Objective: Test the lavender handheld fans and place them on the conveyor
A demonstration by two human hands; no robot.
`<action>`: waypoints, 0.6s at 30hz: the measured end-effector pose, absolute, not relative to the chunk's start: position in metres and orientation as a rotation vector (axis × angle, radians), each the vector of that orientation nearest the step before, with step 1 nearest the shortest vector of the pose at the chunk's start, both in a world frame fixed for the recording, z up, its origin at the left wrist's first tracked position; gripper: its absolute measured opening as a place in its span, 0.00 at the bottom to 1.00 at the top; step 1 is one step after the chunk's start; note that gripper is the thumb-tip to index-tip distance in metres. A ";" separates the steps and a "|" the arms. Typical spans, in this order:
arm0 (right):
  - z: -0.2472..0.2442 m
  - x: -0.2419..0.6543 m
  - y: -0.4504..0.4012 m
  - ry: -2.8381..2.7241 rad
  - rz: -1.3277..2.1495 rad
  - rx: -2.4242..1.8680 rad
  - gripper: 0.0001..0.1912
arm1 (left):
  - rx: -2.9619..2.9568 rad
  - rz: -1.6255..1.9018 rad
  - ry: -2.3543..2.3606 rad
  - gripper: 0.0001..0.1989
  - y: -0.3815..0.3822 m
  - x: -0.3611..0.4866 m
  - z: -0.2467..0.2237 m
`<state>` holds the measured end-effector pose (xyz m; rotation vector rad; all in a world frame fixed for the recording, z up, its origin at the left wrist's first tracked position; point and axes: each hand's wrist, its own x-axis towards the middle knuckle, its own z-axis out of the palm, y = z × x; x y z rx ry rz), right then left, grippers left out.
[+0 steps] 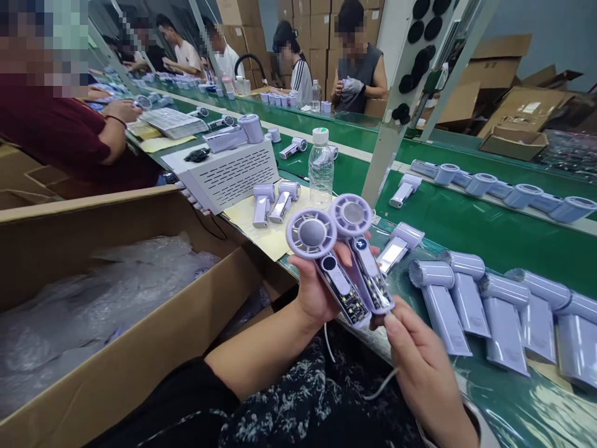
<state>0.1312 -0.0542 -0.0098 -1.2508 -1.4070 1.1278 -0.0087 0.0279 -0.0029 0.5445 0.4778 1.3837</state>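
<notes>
- Green worktable (504, 233): runs across the view, lined with more fans (506, 326) at the right.
- Open cardboard box (153, 348): at the left, with clear plastic bags (60, 317) inside.
- White vented metal case (237, 171): beside a yellow sheet (273, 239); a fan (252, 129) lies on top.
- Clear bottle (321, 171): stands upright, white-capped, just beyond the held fans.
- Left hand (317, 295): wrapped around two purple handheld fans (333, 249), side by side above the person's lap, round heads up, circuit boards showing.
- Right hand (422, 361): thumb and fingers closed on the lower end of the right-hand fan (368, 267).
- White cord (385, 384): hangs beneath, partly hidden.
</notes>
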 end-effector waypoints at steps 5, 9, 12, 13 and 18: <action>-0.015 0.165 -0.011 -1.707 0.351 -1.584 0.13 | 0.531 1.423 0.595 0.32 0.033 -0.030 0.005; -0.027 0.149 0.057 -2.023 0.063 -1.577 0.14 | 0.593 1.311 0.568 0.32 0.024 -0.049 -0.001; -0.041 0.111 0.096 -2.221 0.197 -1.473 0.11 | 0.576 1.213 0.545 0.33 0.008 -0.063 -0.007; -0.044 0.100 0.104 -2.246 0.224 -1.444 0.11 | 0.568 1.195 0.550 0.34 0.000 -0.069 -0.009; -0.020 0.091 0.100 -2.195 0.291 -1.343 0.12 | 0.459 1.186 0.602 0.34 -0.039 -0.098 -0.016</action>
